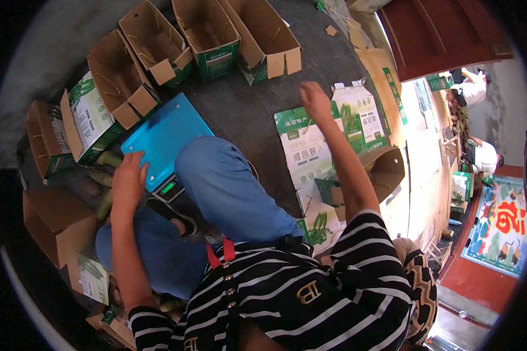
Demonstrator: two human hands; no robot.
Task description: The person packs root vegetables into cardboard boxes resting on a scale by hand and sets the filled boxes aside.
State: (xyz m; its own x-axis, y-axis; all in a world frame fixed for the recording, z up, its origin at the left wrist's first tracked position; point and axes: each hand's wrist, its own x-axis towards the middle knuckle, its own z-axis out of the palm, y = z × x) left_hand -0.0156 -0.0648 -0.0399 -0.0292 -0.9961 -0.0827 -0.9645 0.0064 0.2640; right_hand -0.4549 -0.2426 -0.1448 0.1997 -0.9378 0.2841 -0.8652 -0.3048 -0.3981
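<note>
A blue-topped weighing scale (pixel 175 131) with a lit green display stands on the floor before my knees. My left hand (pixel 129 181) is at its left edge, fingers stretched out, with nothing visible in it. Green radishes (pixel 103 177) lie beside that hand, partly hidden by it. My right hand (pixel 316 100) is raised out to the right, its fingers curled with nothing visible in them. Beneath that arm lies a flattened white-and-green carton (pixel 304 155). Whether the right hand touches anything, I cannot tell.
Several open cardboard cartons (pixel 206 55) with cord handles stand in an arc at the far side and left. A brown open box (pixel 58 219) is at the left. Another open carton (pixel 386 169) stands right of my right forearm. Two people (pixel 474 88) are at the far right.
</note>
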